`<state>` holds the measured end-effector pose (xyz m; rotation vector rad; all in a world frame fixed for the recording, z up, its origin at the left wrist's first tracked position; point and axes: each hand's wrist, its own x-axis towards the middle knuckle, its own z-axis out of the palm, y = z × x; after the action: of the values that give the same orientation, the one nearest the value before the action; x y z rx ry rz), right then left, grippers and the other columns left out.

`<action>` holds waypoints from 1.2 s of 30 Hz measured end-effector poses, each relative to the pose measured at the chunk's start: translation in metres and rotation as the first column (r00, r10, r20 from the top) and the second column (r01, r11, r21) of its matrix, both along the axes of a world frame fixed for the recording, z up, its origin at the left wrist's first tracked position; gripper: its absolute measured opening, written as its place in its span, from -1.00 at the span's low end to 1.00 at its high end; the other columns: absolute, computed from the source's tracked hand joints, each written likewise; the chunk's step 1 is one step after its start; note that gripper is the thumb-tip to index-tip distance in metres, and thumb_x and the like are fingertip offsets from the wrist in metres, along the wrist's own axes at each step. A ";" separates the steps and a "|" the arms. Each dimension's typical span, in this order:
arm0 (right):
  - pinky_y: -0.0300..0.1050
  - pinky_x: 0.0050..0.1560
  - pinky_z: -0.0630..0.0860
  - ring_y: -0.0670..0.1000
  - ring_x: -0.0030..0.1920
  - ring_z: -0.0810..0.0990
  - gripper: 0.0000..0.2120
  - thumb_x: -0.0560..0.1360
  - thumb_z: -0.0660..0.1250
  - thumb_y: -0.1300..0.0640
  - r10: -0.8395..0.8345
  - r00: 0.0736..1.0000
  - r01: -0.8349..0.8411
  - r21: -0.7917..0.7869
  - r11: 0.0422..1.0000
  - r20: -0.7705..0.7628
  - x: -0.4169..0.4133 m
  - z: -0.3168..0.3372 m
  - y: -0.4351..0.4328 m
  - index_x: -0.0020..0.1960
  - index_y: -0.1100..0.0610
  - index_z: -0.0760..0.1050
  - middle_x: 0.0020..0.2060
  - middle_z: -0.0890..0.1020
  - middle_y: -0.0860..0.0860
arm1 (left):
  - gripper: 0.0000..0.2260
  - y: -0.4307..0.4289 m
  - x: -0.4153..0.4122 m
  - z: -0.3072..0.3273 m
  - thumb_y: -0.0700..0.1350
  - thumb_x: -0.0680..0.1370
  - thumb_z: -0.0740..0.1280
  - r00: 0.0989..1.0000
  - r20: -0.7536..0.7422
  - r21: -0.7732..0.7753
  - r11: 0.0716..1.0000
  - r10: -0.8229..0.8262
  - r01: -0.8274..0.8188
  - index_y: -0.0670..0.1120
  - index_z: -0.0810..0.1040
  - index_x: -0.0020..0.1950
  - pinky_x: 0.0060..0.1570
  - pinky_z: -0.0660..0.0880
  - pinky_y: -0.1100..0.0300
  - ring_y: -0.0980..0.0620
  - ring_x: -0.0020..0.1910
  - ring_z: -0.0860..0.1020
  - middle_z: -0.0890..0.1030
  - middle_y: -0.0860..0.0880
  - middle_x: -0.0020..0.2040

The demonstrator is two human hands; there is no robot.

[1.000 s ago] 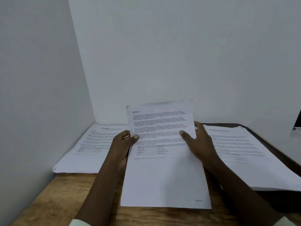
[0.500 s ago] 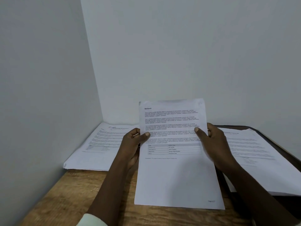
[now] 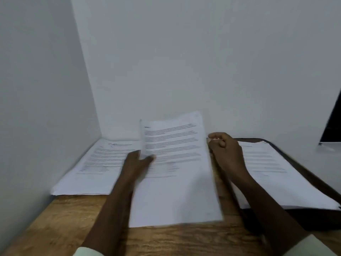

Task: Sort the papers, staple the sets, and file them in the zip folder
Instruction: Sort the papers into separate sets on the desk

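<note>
A held sheaf of printed papers (image 3: 177,174) stands tilted over the middle of the wooden table (image 3: 55,224). My left hand (image 3: 137,163) grips its left edge, thumb on the front page. My right hand (image 3: 226,152) is at the sheaf's upper right edge with its fingers curled and the thumb against them; blur hides whether it pinches a sheet. A pile of printed papers (image 3: 96,167) lies flat at the left by the wall. Another paper pile (image 3: 273,172) lies on the dark zip folder (image 3: 313,183) at the right.
White walls close the table at the left and at the back. A dark object (image 3: 332,122) sits at the right edge of the view. Bare wood shows along the front of the table.
My right thumb has come off the front page and the hand has moved to the sheaf's right edge. The sheaf has tilted and dropped a little. The camera has swung left.
</note>
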<state>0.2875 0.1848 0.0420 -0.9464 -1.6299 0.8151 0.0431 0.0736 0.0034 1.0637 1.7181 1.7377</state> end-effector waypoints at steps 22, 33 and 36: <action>-0.21 -0.47 0.18 0.10 -0.29 0.42 -0.74 0.38 0.28 0.21 -0.121 0.681 0.208 -0.032 0.978 0.723 0.054 0.003 0.025 -0.37 0.09 0.22 -0.35 0.36 0.03 | -0.70 -0.009 0.026 0.004 -0.24 0.57 0.35 0.890 0.347 -0.060 0.940 -0.297 0.337 -0.18 0.53 0.31 0.22 0.53 -0.15 -0.23 0.17 0.62 0.65 -0.19 0.21; -0.32 -0.60 0.09 -0.04 -0.47 0.30 -0.63 0.34 0.26 0.36 -0.099 0.763 0.028 0.121 0.992 0.639 0.040 0.057 -0.023 -0.43 0.05 0.15 -0.47 0.29 0.00 | -0.69 0.026 0.105 0.013 -0.37 0.62 0.14 0.788 0.504 0.047 0.922 -0.354 0.384 -0.24 0.47 0.35 0.01 0.61 -0.06 -0.23 0.11 0.64 0.64 -0.24 0.18; -0.33 -0.54 0.13 0.01 -0.38 0.40 -0.78 0.35 0.25 0.34 -0.019 0.758 -0.048 0.085 0.995 0.652 0.006 0.025 -0.036 -0.38 0.14 0.29 -0.38 0.40 0.04 | -0.73 0.029 0.118 0.014 -0.14 0.66 0.21 0.732 0.584 0.104 0.927 -0.351 0.361 -0.21 0.52 0.31 -0.10 0.66 0.01 -0.19 0.05 0.68 0.67 -0.23 0.13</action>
<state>0.2933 0.1492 0.0672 -1.2353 -2.2567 0.4114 0.1607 0.1025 0.0169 0.6676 1.0466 1.5707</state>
